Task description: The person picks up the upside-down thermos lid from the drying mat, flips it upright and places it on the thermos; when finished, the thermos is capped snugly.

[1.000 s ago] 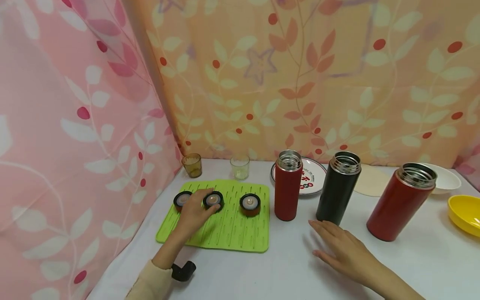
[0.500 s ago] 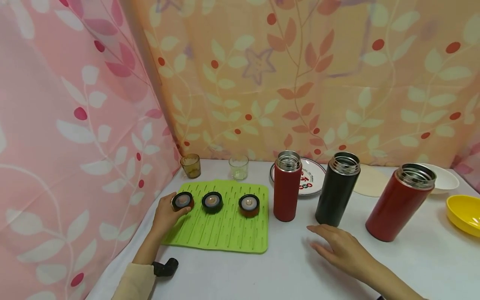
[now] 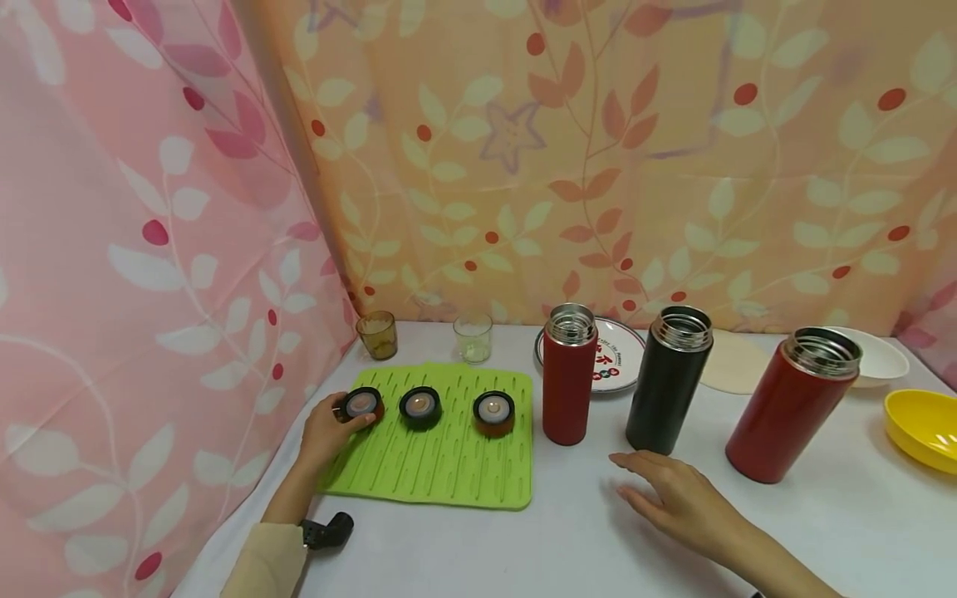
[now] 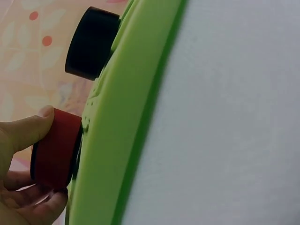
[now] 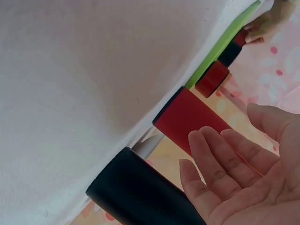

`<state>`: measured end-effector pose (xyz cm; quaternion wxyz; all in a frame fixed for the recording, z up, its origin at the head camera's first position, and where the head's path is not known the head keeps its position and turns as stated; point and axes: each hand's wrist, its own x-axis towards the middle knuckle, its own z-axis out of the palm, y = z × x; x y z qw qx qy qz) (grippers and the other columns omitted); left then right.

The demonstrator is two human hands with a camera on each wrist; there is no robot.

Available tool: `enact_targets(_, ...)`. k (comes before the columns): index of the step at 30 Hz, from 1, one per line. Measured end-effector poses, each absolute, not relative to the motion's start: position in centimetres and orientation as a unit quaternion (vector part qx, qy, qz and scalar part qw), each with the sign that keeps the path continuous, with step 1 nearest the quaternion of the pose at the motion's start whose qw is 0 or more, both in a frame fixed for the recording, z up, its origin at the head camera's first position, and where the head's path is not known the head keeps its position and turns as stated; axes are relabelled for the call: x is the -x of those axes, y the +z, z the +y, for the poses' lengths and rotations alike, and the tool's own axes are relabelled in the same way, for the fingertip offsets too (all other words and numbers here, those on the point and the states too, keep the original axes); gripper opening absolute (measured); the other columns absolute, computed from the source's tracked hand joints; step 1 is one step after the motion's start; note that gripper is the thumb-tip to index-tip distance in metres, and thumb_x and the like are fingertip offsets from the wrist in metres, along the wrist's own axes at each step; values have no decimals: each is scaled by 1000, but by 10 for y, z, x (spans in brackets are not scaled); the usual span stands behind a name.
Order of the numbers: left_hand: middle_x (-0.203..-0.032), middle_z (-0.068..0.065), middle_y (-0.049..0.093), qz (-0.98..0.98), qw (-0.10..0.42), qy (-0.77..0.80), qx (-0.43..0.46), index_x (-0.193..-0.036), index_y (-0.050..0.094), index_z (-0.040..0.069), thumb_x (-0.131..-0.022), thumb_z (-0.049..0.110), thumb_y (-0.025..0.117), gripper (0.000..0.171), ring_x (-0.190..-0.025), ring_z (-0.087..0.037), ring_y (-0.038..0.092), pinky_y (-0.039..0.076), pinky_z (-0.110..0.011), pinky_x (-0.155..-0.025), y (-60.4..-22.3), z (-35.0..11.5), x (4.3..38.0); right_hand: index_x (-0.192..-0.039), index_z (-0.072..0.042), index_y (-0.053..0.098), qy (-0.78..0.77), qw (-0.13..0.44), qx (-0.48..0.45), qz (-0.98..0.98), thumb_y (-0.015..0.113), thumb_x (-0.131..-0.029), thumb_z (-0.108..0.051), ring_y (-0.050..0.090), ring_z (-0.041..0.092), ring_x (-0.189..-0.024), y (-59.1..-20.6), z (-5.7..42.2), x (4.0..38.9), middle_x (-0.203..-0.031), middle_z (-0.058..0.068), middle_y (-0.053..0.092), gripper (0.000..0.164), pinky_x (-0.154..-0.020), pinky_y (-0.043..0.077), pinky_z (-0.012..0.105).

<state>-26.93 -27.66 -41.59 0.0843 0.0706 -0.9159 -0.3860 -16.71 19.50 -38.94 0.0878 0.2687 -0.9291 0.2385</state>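
Note:
On the left side of the green ridged mat [image 3: 449, 473], my left hand [image 3: 323, 436] grips a red bottle lid [image 4: 57, 147] with a black rim, thumb on one side and fingers on the other. The lid's underside faces up, and it sits at the mat's surface. Beside it lie a black lid [image 3: 420, 409] and another red lid [image 3: 493, 414], both upside down. My right hand [image 3: 684, 502] hovers with relaxed fingers over the white table, just in front of the black bottle [image 3: 668, 386], holding nothing. An uncapped red bottle [image 3: 568, 382] and a wider red bottle [image 3: 788, 411] stand on either side.
Two small glasses, an amber one [image 3: 378, 335] and a clear one [image 3: 473, 339], stand behind the mat. A patterned plate [image 3: 624, 353], a beige round mat [image 3: 736, 361], a white bowl [image 3: 878, 357] and a yellow bowl [image 3: 923, 428] lie along the back and right.
My left hand has moved left from beside the black lid and taken hold of the leftmost red lid. My right hand has barely moved.

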Motion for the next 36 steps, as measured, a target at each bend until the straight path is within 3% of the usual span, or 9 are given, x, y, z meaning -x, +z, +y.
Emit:
enact_targets(11, -128, -21, 48, -884, 149, -444, -7, -132, 42, 0, -73, 25, 78, 74, -117, -35, 48, 45, -46, -95, -398, -253, 263, -114, -6, 63, 247, 96, -274, -924, 70, -80, -19, 65, 20, -92, -389, 194, 168, -106, 5, 68, 37, -75, 55, 37)
enact_targets(21, -124, -11, 53, -839, 154, -509, 114, -129, 49, 7, -67, 18, 82, 72, -114, -25, 51, 47, -39, -93, -368, -195, 248, -115, -6, 63, 238, 120, -275, -924, 71, -79, -20, 65, 19, -95, -381, 187, 171, -108, 6, 68, 39, -76, 55, 36)
enact_targets(26, -118, -9, 55, -821, 162, -515, 188, -128, 51, 7, -66, 16, 82, 70, -109, -23, 54, 52, -28, -83, -357, -165, 240, -122, -7, 58, 252, 130, -279, -917, 72, -79, -23, 65, 19, -98, -377, 181, 175, -109, 4, 68, 48, -76, 55, 33)
enact_targets(32, -120, -6, 56, -806, 178, -499, 264, -127, 51, 8, -65, 17, 82, 69, -110, -19, 55, 50, -33, -89, -349, -132, 232, -130, -8, 51, 279, 165, -288, -901, 73, -78, -24, 65, 17, -99, -371, 173, 179, -109, 3, 68, 59, -76, 55, 31)
enact_targets(36, -122, 0, 55, -808, 182, -480, 289, -126, 51, 14, -64, 19, 83, 70, -112, -13, 54, 50, -28, -90, -345, -115, 224, -133, -9, 49, 296, 193, -305, -884, 74, -77, -21, 64, 19, -103, -363, 166, 182, -113, 5, 66, 63, -77, 55, 31)
